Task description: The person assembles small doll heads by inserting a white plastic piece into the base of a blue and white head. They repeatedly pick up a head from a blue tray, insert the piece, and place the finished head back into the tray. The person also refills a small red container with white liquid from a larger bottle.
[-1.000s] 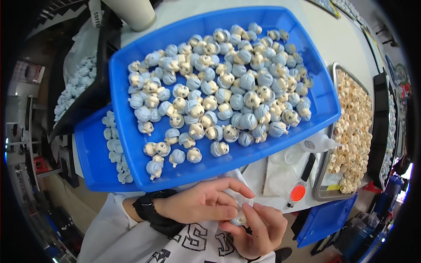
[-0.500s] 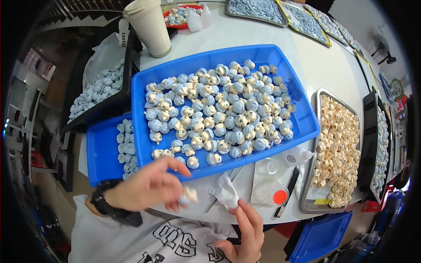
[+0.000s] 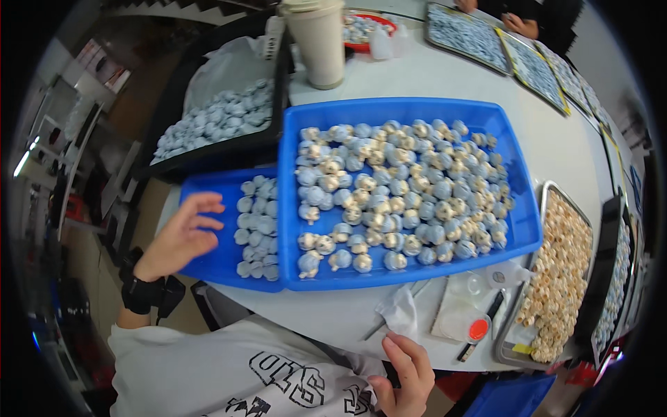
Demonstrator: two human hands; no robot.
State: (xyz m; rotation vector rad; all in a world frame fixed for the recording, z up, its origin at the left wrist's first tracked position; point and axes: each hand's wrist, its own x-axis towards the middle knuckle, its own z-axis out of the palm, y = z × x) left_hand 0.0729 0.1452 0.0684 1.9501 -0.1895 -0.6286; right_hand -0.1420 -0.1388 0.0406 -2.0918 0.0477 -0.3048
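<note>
- While the left hand (image 3: pixel 182 236) hovers with its fingers spread wide and holds nothing, it is over the bare left part of the lower blue plastic tray (image 3: pixel 208 267), at the left edge of the white table (image 3: pixel 556 149).
- A black watch (image 3: pixel 141 292) with a thick strap sits on the left wrist.
- Just beside the fingertips, small round blue-grey pieces (image 3: pixel 257 226) lie in rows on this lower tray; they look smooth and a little matte.
- The big blue tray (image 3: pixel 517 208) lies on top of the lower one and covers its right part. It has raised walls and is full of rounded blue-grey and cream pieces (image 3: pixel 396 194), some with a short stem.
- The right hand (image 3: pixel 406 375) is at the near edge of the table, fingers half curled and loose; its fingertips touch or nearly touch a crumpled white cloth (image 3: pixel 401 313). I cannot tell if it grips anything.
- Near the cloth lie a clear flat plastic bag (image 3: pixel 458 316) and a thin black tool with an orange round cap (image 3: pixel 478 330).
- A metal tray (image 3: pixel 549 191) at the right edge carries many cream-coloured pieces (image 3: pixel 559 285).
- A black tray (image 3: pixel 208 156) at the far left carries more blue-grey pieces, and a tall beige cup (image 3: pixel 318 42) stands behind the big tray.
</note>
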